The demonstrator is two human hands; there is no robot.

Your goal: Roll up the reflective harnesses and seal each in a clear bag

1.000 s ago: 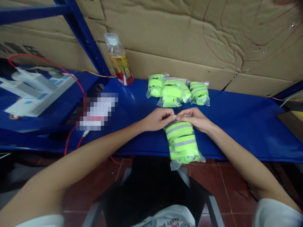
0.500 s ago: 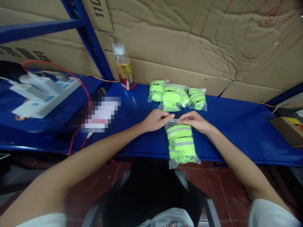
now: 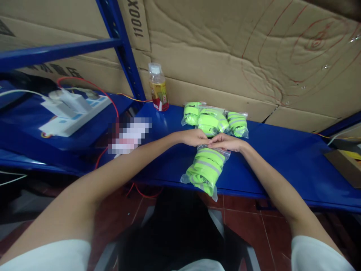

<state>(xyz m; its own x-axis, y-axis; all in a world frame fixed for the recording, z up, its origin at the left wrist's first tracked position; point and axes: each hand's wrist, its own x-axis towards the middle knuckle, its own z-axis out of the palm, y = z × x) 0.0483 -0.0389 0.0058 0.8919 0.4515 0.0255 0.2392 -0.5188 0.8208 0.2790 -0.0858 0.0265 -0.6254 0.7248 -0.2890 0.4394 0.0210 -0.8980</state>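
A clear plastic bag of neon-green reflective bands (image 3: 205,170) lies on the blue shelf surface (image 3: 282,158), its lower end hanging over the front edge. My left hand (image 3: 194,137) and my right hand (image 3: 227,142) meet at the bag's top edge, both with fingers pinched closed on it. Just behind my hands lie three more filled bags of green bands (image 3: 214,122), side by side against the cardboard wall.
A drink bottle (image 3: 158,87) stands at the back by the blue shelf upright (image 3: 124,52). A white power strip with plugs (image 3: 73,113) and a red cable (image 3: 93,84) sit at left. A cardboard box (image 3: 342,165) is at far right. Red tiled floor below.
The bag has swung, its lower end now pointing down-left instead of straight toward me. My hands have closed together at its top. The camera has tilted up and shifted.
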